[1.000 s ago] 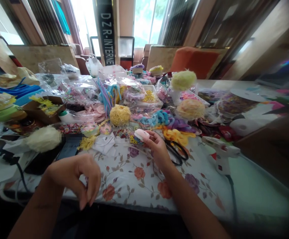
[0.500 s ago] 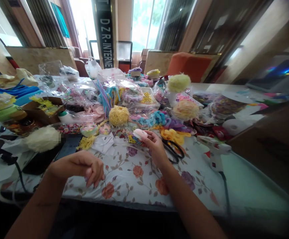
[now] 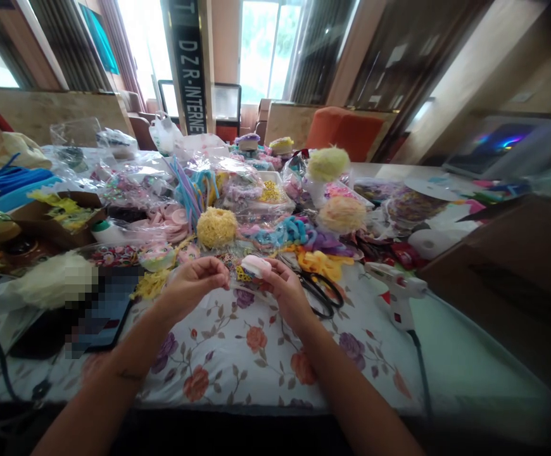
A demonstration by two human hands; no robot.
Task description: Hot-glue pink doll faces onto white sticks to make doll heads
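A small white and pale pink piece [image 3: 256, 266] is held between the fingertips of my right hand [image 3: 285, 288], above the flowered tablecloth [image 3: 228, 335]. Just left of it, my left hand [image 3: 198, 282] has its fingers curled and pressed together at the tips; what they hold, if anything, is too small to name. A gap separates the two hands. Black-handled scissors [image 3: 325, 294] lie right beside my right hand. Behind the piece are small colourful beads, and a fluffy yellow ball [image 3: 216, 227] sits farther back.
At the right lies a white glue gun [image 3: 396, 288] with its cable, near a large box [image 3: 508, 272]. A dark tablet [image 3: 109, 310] and a cream pompom [image 3: 57, 278] are at the left. Yarn, bags and craft pieces crowd the back.
My left hand has moved up and right, close to the white and pink piece, its fingertips now together. My right hand keeps hold of the piece. The view has shifted slightly.
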